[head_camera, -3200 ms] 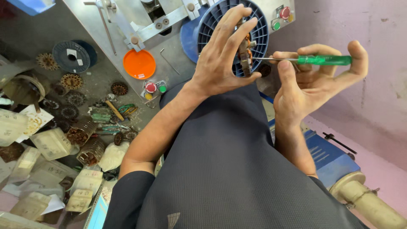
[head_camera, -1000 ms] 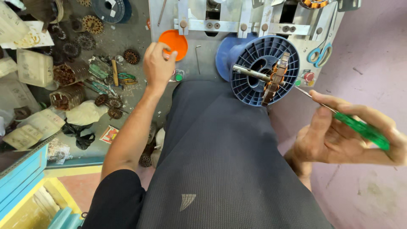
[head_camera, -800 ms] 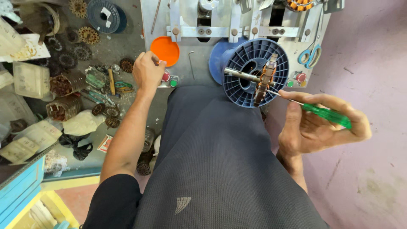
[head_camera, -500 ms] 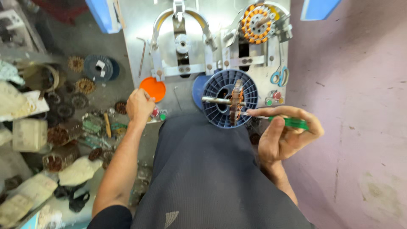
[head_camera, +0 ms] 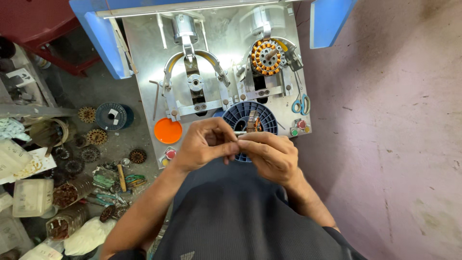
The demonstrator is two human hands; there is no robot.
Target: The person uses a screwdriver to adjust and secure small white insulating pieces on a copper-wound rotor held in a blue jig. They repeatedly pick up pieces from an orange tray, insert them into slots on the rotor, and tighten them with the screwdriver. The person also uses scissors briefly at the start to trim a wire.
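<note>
Hands meet over a blue ribbed spool (head_camera: 267,114): left hand (head_camera: 204,144) and right hand (head_camera: 272,155) both pinch closed on a small copper-wound armature (head_camera: 252,123) by its thin metal shaft. Left of them sit an orange round lid (head_camera: 168,130), and pale plastic packets (head_camera: 32,197) on the floor.

I have one view only, from the camera on the person's head, looking almost straight down. It sits well above the work: the dark lap fills the near edge, the left hand (head_camera: 207,144) and right hand (head_camera: 272,154) meet in the middle, and the metal winding machine (head_camera: 216,62) lies beyond them at the far edge. The cluttered floor (head_camera: 96,159) runs down the left, the pink floor (head_camera: 394,144) down the right. No second view overlaps with it.
</note>
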